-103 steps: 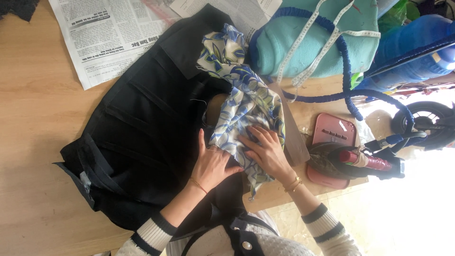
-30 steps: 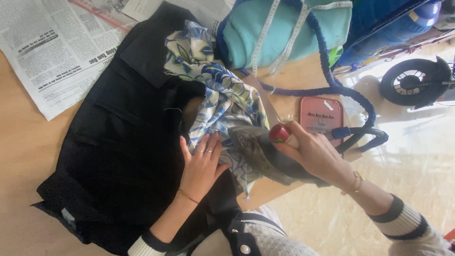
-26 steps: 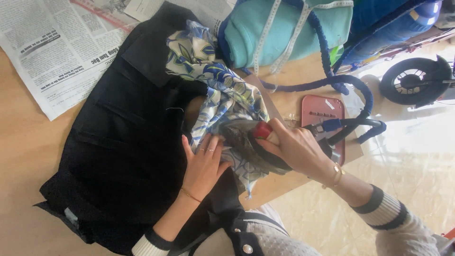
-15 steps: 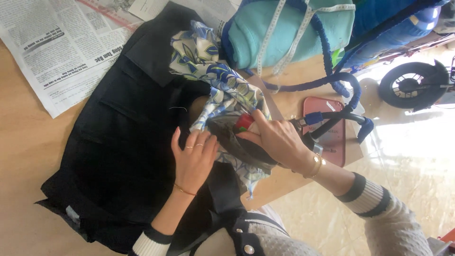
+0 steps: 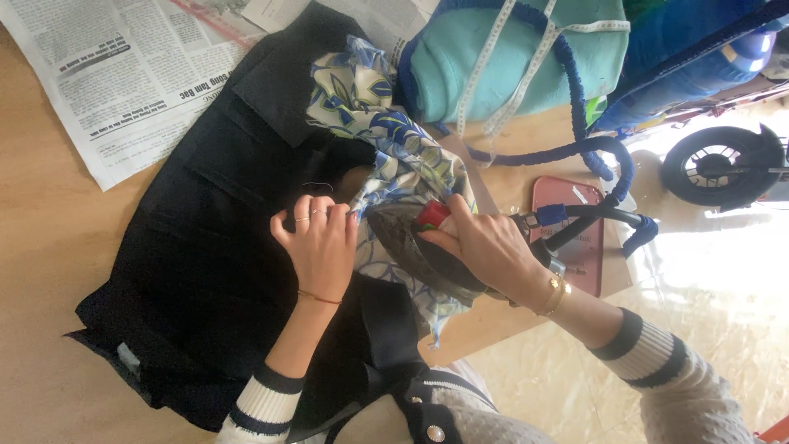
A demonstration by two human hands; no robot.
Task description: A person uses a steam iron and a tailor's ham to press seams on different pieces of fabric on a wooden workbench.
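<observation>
Pressing: right hand (image 5: 485, 247) grips the iron (image 5: 415, 251) mid-frame on floral fabric (image 5: 394, 156); left hand (image 5: 320, 242), fingers curled, pins cloth; next stroke needs it held taut.

The right hand (image 5: 493, 251) grips an iron (image 5: 427, 255) that rests on a patterned cloth (image 5: 394, 164), with its fingers (image 5: 448, 238) over the knob at the iron's front. Just left of those fingers, the left hand (image 5: 320, 247) lies flat on the same cloth, its fingers (image 5: 308, 214) touching the edge where the cloth meets a dark garment (image 5: 189, 247). The garment spreads under the cloth and out to the left across the tabletop (image 5: 41, 247). Beyond the left fingers, a newspaper (image 5: 115, 74) lies on the tabletop, partly under the garment. Beyond the right fingers sits a folded fabric bundle (image 5: 509, 57) with a tape measure (image 5: 501, 90) draped over it. Right of the right fingers, a flat stand (image 5: 575, 238) lies at the tabletop's edge.
</observation>
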